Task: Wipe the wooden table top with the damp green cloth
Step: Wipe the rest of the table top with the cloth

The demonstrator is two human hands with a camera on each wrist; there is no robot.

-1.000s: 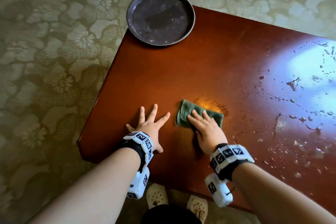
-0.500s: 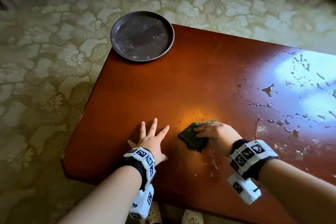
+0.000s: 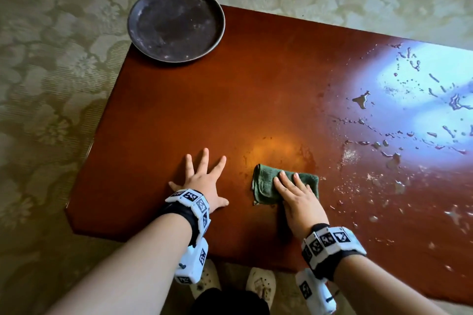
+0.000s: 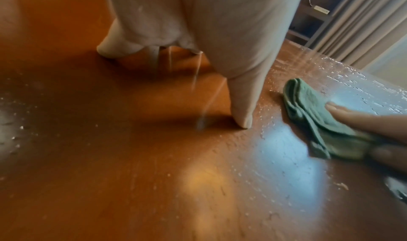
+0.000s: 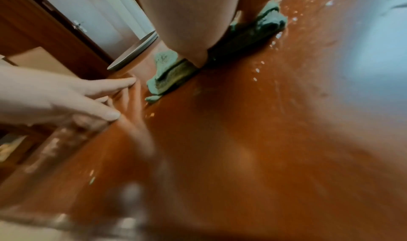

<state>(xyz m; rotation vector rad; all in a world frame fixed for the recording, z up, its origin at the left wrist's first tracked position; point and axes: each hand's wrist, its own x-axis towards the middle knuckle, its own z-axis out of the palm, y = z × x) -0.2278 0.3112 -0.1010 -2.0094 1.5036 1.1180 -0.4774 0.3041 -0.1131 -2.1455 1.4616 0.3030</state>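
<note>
The folded green cloth [image 3: 266, 183] lies on the glossy reddish wooden table top [image 3: 256, 100], near its front edge. My right hand [image 3: 294, 192] presses flat on the cloth with straight fingers. My left hand [image 3: 202, 179] rests spread and flat on the bare wood just left of the cloth. The left wrist view shows the cloth [image 4: 308, 109] under right fingertips [image 4: 339, 110], and the right wrist view shows the cloth [image 5: 165, 74] bunched under the palm. Water drops and streaks [image 3: 399, 140] cover the right part of the table.
A dark round plate [image 3: 176, 23] sits on the far left corner of the table, overhanging the edge. Patterned carpet [image 3: 51, 84] surrounds the table. My feet in light sandals [image 3: 261, 284] stand below the front edge.
My right hand has slid the cloth back to the left and now lies flat on it with the fingers pointing away. The left hand has stayed planted. The head view has shifted.
</note>
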